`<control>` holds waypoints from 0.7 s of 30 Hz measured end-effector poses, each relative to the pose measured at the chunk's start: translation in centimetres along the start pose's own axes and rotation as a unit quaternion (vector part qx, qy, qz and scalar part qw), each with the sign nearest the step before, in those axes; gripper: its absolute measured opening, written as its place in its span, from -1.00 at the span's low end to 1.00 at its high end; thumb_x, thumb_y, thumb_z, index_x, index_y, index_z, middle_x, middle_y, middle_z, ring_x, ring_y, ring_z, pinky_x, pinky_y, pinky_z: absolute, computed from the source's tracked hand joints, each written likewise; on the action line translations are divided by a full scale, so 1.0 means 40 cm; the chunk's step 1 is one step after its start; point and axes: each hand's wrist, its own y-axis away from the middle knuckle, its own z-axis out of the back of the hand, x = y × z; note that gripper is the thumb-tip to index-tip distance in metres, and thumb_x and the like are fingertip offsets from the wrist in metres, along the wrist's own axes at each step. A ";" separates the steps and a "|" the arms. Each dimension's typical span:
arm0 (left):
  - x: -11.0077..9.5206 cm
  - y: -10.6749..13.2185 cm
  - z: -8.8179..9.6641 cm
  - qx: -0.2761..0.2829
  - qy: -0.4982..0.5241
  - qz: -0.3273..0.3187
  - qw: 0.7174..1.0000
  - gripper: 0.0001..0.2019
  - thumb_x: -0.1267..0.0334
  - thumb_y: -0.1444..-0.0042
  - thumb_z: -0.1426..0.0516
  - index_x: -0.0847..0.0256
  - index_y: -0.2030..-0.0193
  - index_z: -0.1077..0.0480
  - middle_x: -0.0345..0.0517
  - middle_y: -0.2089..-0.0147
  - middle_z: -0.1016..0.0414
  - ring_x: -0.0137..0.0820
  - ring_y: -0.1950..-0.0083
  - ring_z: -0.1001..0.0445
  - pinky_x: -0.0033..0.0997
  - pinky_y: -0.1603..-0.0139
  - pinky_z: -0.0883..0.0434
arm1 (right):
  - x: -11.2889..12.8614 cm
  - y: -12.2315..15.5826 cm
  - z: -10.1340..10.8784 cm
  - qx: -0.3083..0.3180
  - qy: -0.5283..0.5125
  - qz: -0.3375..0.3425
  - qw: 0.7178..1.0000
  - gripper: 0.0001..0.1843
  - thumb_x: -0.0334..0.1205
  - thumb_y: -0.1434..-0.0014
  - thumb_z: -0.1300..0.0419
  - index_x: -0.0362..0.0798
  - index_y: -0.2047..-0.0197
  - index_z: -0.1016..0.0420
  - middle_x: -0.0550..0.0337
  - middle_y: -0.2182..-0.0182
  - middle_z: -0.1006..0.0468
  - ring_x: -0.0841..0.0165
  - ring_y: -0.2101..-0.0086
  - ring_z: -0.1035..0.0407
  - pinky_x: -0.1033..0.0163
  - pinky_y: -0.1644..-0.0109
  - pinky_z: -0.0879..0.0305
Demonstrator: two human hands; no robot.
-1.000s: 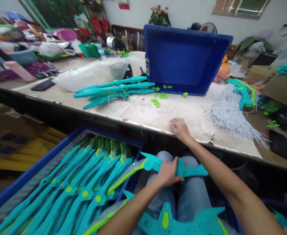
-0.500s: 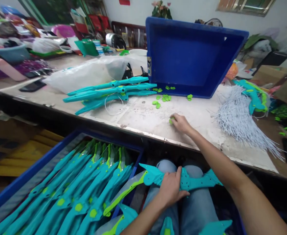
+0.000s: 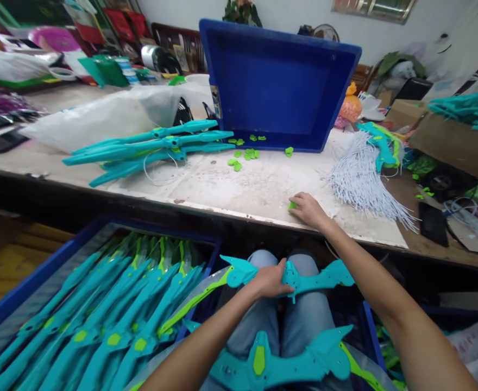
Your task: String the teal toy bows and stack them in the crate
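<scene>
My left hand (image 3: 272, 279) is closed around the middle of a teal plastic toy bow part (image 3: 324, 277), which lies across my knees. A green strip with clear film (image 3: 198, 301) runs from its left end. On the table near the front edge, my right hand (image 3: 309, 210) pinches a small green plastic piece (image 3: 291, 206); the fingers partly cover it. A second teal part (image 3: 288, 369) with a green inset rests on my lap, closer to me. Several loose green pieces (image 3: 251, 155) lie farther back on the table.
A blue crate (image 3: 280, 87) stands on its side at the back. Teal parts (image 3: 153, 146) are stacked left of it, white ties (image 3: 357, 179) lie right. Beside my left leg, another blue crate (image 3: 35, 290) holds several teal parts. The table edge (image 3: 222, 209) runs above my knees.
The view has turned right. My right hand has moved right along the table with the green piece at its fingertips. My left hand keeps its hold on the teal part.
</scene>
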 end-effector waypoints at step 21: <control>0.034 -0.054 0.025 0.013 0.213 -0.026 0.977 -0.71 0.25 -0.10 -0.09 0.30 0.06 -0.45 -0.04 0.11 -0.56 -0.27 0.09 -0.47 -0.45 0.16 -0.35 | 0.046 0.055 0.005 -0.017 0.035 -0.022 0.999 -0.75 -0.17 -0.21 -0.13 -0.14 0.21 -0.56 -0.10 0.18 -0.57 0.09 0.13 -0.32 0.03 0.03 -0.17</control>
